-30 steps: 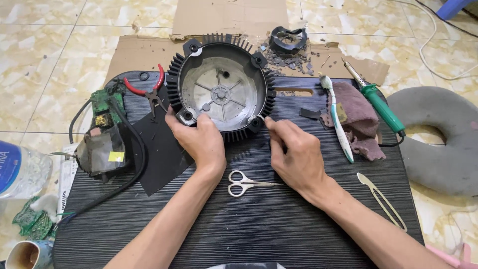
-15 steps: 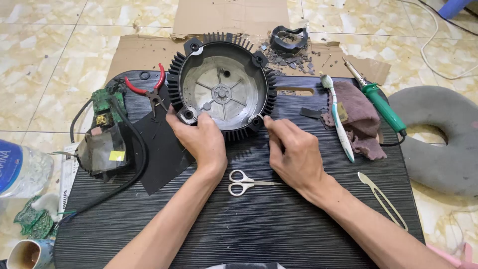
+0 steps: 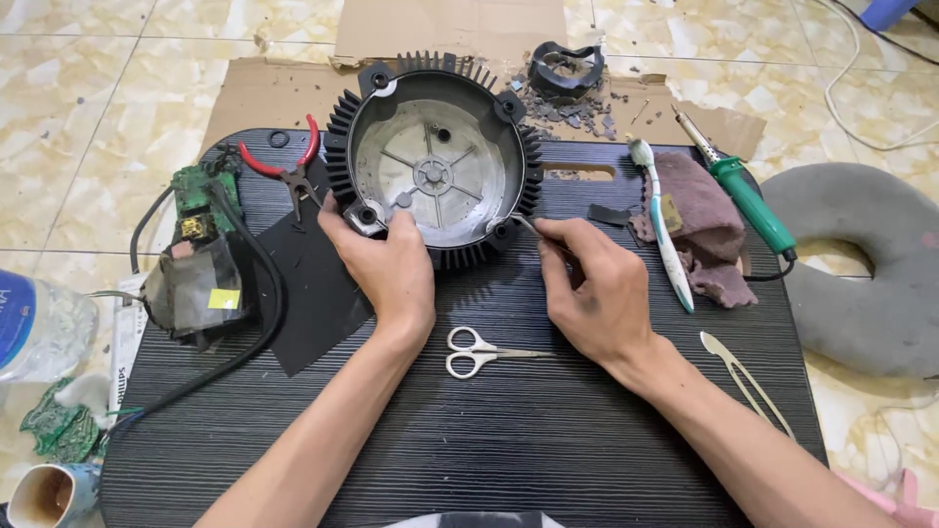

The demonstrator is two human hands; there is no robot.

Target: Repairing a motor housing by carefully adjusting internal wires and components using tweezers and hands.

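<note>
Both bare forearms come up from the lower edge of the view and angle inward toward each other. The left hand lies palm down, knuckles toward the camera, its fingers curled forward in a closed grip with the thumb out to the left. The right hand sits just beside it, wrist bent slightly, thumb and forefinger pinched tight together and pointing up-left, the other fingers folded loosely underneath.

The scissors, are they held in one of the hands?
No, the scissors lie alone on the table between both forearms.
</note>
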